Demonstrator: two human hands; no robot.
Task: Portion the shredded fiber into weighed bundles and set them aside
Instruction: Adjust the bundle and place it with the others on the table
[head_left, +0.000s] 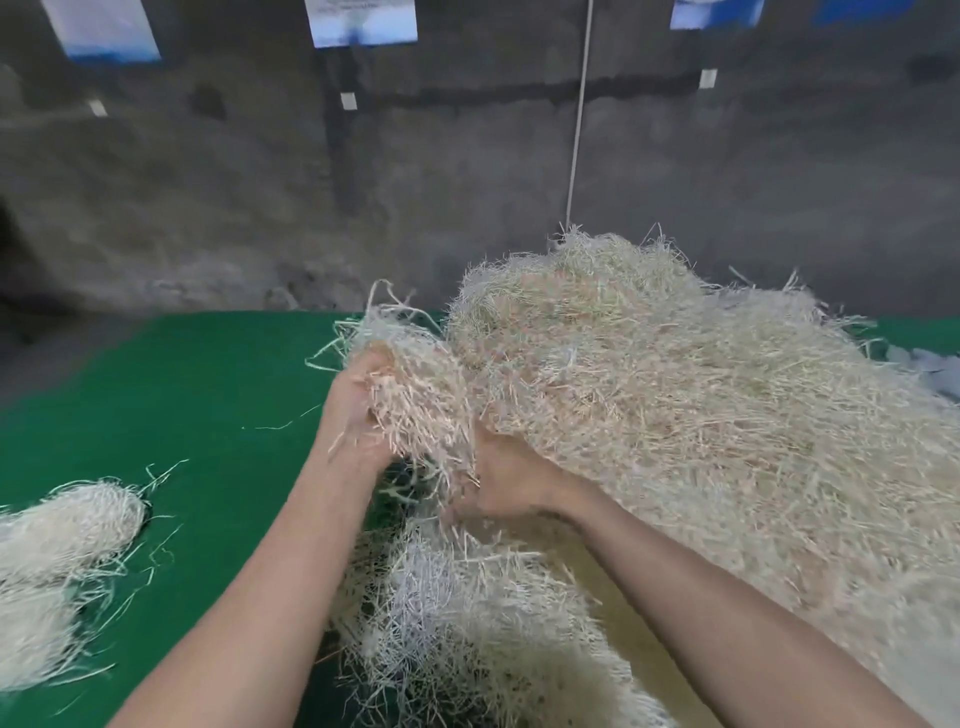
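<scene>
Grey concrete wall behind, green table (171, 395) under everything. From my head view, the big fiber heap (701, 415) fills the table's right side and far edge, and both my hands sit at its left flank. My left hand (358, 421) and right hand (506, 480) are clamped on one tuft (415, 384), which stands between them, its strands running up and away from me. Finished bundles (57, 551) lie at the table's left edge, nearer my left hand, so I judge the tuft goes leftward.
</scene>
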